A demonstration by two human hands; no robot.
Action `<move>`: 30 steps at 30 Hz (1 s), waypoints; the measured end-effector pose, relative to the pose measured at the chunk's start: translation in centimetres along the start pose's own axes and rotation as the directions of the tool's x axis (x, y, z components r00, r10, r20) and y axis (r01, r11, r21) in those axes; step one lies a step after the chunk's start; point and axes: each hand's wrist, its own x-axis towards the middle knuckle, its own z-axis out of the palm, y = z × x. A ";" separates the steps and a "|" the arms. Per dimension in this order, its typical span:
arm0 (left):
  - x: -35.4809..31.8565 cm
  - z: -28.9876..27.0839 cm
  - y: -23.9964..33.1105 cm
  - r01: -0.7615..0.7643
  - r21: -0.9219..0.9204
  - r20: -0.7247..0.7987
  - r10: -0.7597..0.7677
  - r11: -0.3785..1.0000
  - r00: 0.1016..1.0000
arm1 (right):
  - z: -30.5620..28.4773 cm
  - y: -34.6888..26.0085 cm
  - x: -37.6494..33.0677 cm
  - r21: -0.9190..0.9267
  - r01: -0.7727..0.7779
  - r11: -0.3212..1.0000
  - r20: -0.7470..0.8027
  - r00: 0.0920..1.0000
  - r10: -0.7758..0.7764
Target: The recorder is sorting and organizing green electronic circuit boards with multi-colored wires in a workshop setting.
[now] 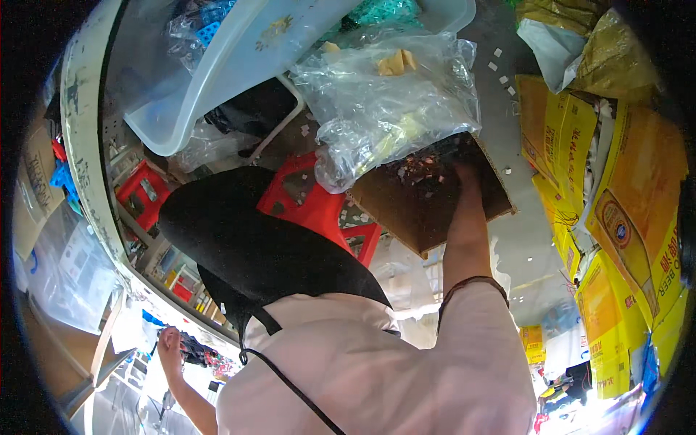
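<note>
In the head view, the right hand (pixel 464 174) reached into the brown cardboard box (pixel 406 206) of small dark parts beside a clear plastic bag (pixel 391 101); its grip was hidden. The left hand (pixel 170 341), apparently closed, touched dark pieces (pixel 199 351). Sorting looked unfinished.

Right hand (pixel 464 172) buried to the wrist in a brown cardboard box (pixel 406 210), fingers unseen; small dark parts (pixel 420 170) inside too fine to identify; left hand (pixel 170 344) grip washed out by glare.
</note>
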 end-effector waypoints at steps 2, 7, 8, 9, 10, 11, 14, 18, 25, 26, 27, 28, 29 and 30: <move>0.9 -0.1 -0.3 -0.039 -0.012 0.014 0.039 0.999 0.999 | 1.7 2.8 0.1 0.200 -0.197 0.960 -0.086 0.972 0.217; 0.3 0.1 1.6 -0.026 -0.005 0.009 0.026 1.000 1.000 | 5.8 2.2 -1.7 0.659 0.005 0.752 -0.268 0.936 0.229; 0.5 0.4 2.0 -0.021 -0.008 0.017 0.021 1.000 1.000 | 7.3 4.9 -0.6 0.587 -0.024 0.809 -0.279 0.933 0.230; 0.6 0.7 2.6 -0.020 -0.008 0.015 0.020 1.000 1.000 | 8.9 5.5 -0.3 0.858 0.004 0.514 -0.236 0.891 0.388; 0.4 0.7 2.8 -0.014 -0.006 0.012 0.014 1.000 1.000 | 10.1 5.0 -0.4 0.988 0.064 0.140 -0.128 0.850 0.511; 0.7 0.6 2.6 -0.027 -0.024 0.021 0.028 0.999 0.999 | 10.7 4.9 -0.5 0.998 0.061 0.017 -0.060 0.818 0.573; 1.0 0.8 1.5 -0.053 -0.059 0.026 0.054 0.997 0.998 | 11.1 2.2 -1.7 0.984 0.025 -0.174 0.095 0.756 0.647; 0.7 1.2 2.3 -0.060 -0.017 0.006 0.060 0.998 0.998 | 10.2 -0.5 -3.9 0.987 -0.075 -0.146 0.150 0.768 0.622; 3.4 0.7 3.2 -0.172 0.034 0.058 0.170 0.984 0.984 | 12.2 6.8 0.1 0.984 -0.176 0.020 0.133 0.811 0.569; 4.5 0.4 3.7 -0.196 0.025 0.062 0.194 0.980 0.979 | 12.3 8.2 0.7 0.981 -0.176 0.083 0.076 0.740 0.669; 2.3 1.4 1.5 -0.136 -0.008 0.030 0.136 0.991 0.990 | 12.0 6.5 1.2 0.971 -0.213 0.106 0.115 0.811 0.574; 1.7 1.8 1.1 -0.129 -0.024 0.008 0.130 0.991 0.992 | 11.0 3.9 0.2 0.972 -0.214 0.094 0.142 0.859 0.492; 1.6 1.8 0.9 -0.122 -0.051 0.022 0.123 0.991 0.992 | 9.7 1.6 -1.1 0.973 -0.214 0.083 0.162 0.896 0.414; 1.6 1.6 0.8 -0.116 -0.077 0.039 0.120 0.990 0.992 | 8.3 -1.0 -2.8 0.977 -0.207 0.059 0.160 0.881 0.445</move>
